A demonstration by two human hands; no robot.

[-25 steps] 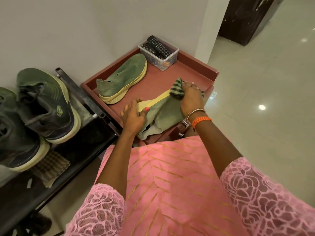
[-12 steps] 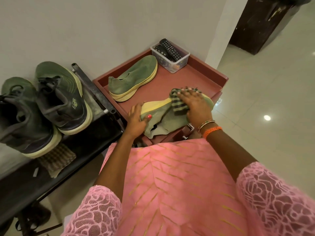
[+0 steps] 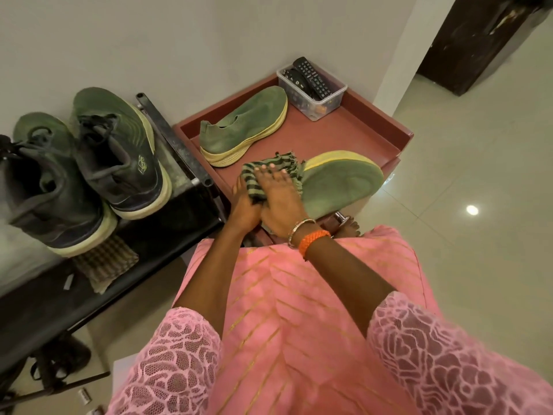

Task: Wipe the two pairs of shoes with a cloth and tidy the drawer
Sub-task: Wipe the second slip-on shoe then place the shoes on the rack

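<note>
On the red drawer top (image 3: 374, 127) lies a green slip-on shoe (image 3: 338, 181) with a yellow sole, tipped on its side at the front edge. My left hand (image 3: 244, 206) grips its heel end, partly hidden under my right hand. My right hand (image 3: 278, 199) presses a green-and-black striped cloth (image 3: 269, 166) onto the shoe, fingers spread flat over it. The other slip-on shoe (image 3: 245, 127) rests upright further back. A pair of dark green lace-up sneakers (image 3: 116, 151) stands on the black rack (image 3: 176, 145) to the left.
A clear plastic box (image 3: 311, 94) holding remote controls sits in the drawer top's far corner by the wall. A folded checked cloth (image 3: 104, 265) lies under the sneakers on the rack. Glossy tiled floor (image 3: 463, 205) spreads to the right.
My right hand slid the cloth from the shoe's toe back to its heel, beside my left hand. The shoe's toe is now uncovered. The camera moved closer and tilted.
</note>
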